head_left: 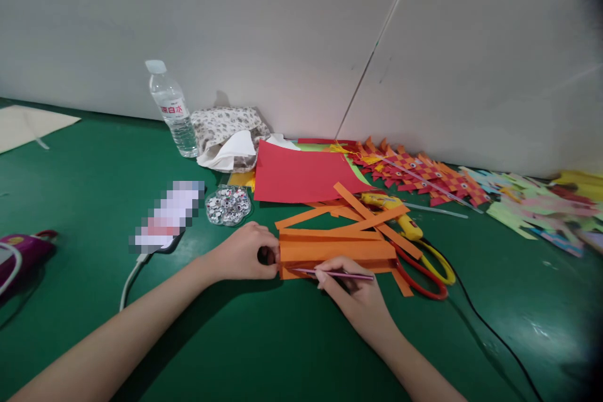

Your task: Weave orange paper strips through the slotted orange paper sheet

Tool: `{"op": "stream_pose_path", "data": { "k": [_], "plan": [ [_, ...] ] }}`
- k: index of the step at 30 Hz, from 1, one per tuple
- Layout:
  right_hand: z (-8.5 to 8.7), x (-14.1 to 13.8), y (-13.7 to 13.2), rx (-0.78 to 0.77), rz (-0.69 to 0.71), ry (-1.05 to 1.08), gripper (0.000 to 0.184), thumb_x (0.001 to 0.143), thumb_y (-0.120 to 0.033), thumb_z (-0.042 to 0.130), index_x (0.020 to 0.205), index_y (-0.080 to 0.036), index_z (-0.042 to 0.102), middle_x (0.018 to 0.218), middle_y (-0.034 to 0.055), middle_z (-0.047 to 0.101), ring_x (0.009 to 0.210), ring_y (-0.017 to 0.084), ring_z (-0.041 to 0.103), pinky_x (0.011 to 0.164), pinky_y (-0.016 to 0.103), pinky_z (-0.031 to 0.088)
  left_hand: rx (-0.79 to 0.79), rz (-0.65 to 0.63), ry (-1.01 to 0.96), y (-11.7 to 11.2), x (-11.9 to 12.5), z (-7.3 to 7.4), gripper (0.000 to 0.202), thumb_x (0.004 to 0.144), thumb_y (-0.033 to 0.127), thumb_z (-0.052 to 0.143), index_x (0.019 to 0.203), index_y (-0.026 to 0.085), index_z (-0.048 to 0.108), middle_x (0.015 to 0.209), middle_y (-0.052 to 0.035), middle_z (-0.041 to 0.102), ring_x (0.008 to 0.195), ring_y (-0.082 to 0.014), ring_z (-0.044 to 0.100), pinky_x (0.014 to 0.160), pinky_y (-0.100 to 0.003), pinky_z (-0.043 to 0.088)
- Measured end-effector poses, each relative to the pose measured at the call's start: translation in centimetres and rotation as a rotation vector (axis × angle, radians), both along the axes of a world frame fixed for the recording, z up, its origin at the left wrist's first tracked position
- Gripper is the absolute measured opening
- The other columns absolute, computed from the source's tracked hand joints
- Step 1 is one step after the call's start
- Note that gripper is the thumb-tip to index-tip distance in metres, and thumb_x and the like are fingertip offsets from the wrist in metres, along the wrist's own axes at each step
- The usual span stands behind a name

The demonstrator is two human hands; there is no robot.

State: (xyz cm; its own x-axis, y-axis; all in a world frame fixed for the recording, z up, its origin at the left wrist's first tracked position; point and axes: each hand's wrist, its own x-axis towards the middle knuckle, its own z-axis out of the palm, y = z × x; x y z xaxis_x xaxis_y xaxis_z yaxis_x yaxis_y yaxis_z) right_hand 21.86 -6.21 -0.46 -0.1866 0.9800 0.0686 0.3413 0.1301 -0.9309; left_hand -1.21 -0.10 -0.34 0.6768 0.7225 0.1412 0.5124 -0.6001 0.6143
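Folded orange paper [330,250] lies on the green table in front of me, its creases running left to right. At its left edge, my left hand [249,252] is closed, thumb and fingers pinching the paper. My right hand [355,295] grips a slim pink pencil [360,276] over the paper's near part, the tip pointing left. Whether the tip touches the paper I cannot tell. Loose orange paper strips [377,217] lie crossed just behind the folded piece. Scissors with red and yellow handles [438,294] rest at its right, partly under the strips.
Behind are red paper [301,173], a yellow glue gun [409,226] with a black cable, and woven red-orange paper pieces [424,173]. To the left are a container of googly eyes [229,206], a charging phone [172,213], a water bottle [173,113] and a tissue pouch [230,122].
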Motion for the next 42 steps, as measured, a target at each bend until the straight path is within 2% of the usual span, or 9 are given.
{"op": "stream_pose_path", "data": {
  "k": [19, 23, 28, 37, 42],
  "plan": [
    [-0.6, 1.1, 0.1, 0.006, -0.141, 0.112, 0.02, 0.083, -0.038, 0.06, 0.074, -0.021, 0.057, 0.062, 0.001, 0.059, 0.06, 0.016, 0.058, 0.057, 0.028, 0.048, 0.012, -0.01, -0.018, 0.0, 0.0, -0.3, 0.008, 0.07, 0.018, 0.06, 0.063, 0.018, 0.056, 0.062, 0.0038, 0.062, 0.061, -0.0108, 0.054, 0.071, -0.026, 0.041],
    [-0.7, 1.1, 0.1, -0.012, -0.131, 0.122, 0.02, 0.083, -0.039, 0.06, 0.075, -0.021, 0.057, 0.063, 0.0011, 0.059, 0.061, 0.016, 0.058, 0.059, 0.028, 0.047, 0.019, -0.005, -0.004, -0.1, 0.0, -0.2, 0.012, 0.074, 0.023, 0.062, 0.064, 0.018, 0.056, 0.063, 0.0033, 0.062, 0.063, -0.0115, 0.054, 0.071, -0.027, 0.039],
    [-0.7, 1.1, 0.3, -0.019, -0.14, 0.157, 0.02, 0.082, -0.039, 0.061, 0.074, -0.02, 0.057, 0.061, 0.0004, 0.059, 0.059, 0.016, 0.058, 0.058, 0.027, 0.046, 0.034, 0.06, 0.013, -0.2, 0.4, -0.4, 0.029, 0.075, 0.037, 0.068, 0.061, 0.017, 0.053, 0.062, 0.0035, 0.061, 0.063, -0.0115, 0.055, 0.07, -0.027, 0.037],
    [0.3, 0.6, 0.3, -0.032, -0.098, 0.053, 0.016, 0.081, -0.035, 0.061, 0.076, -0.02, 0.063, 0.064, 0.001, 0.062, 0.062, 0.017, 0.06, 0.06, 0.028, 0.048, 0.054, 0.056, -0.013, -0.1, 0.6, -0.6, 0.027, 0.077, 0.034, 0.068, 0.06, 0.017, 0.056, 0.058, 0.0041, 0.058, 0.059, -0.0101, 0.052, 0.065, -0.024, 0.037],
    [0.2, 1.0, 0.3, -0.025, -0.101, 0.032, 0.016, 0.082, -0.035, 0.06, 0.075, -0.02, 0.062, 0.063, 0.001, 0.061, 0.061, 0.017, 0.059, 0.059, 0.028, 0.047, 0.045, 0.039, -0.041, 0.0, 0.5, -0.7, 0.028, 0.077, 0.033, 0.068, 0.059, 0.017, 0.056, 0.056, 0.004, 0.057, 0.057, -0.0097, 0.051, 0.061, -0.023, 0.037]
  ]
}}
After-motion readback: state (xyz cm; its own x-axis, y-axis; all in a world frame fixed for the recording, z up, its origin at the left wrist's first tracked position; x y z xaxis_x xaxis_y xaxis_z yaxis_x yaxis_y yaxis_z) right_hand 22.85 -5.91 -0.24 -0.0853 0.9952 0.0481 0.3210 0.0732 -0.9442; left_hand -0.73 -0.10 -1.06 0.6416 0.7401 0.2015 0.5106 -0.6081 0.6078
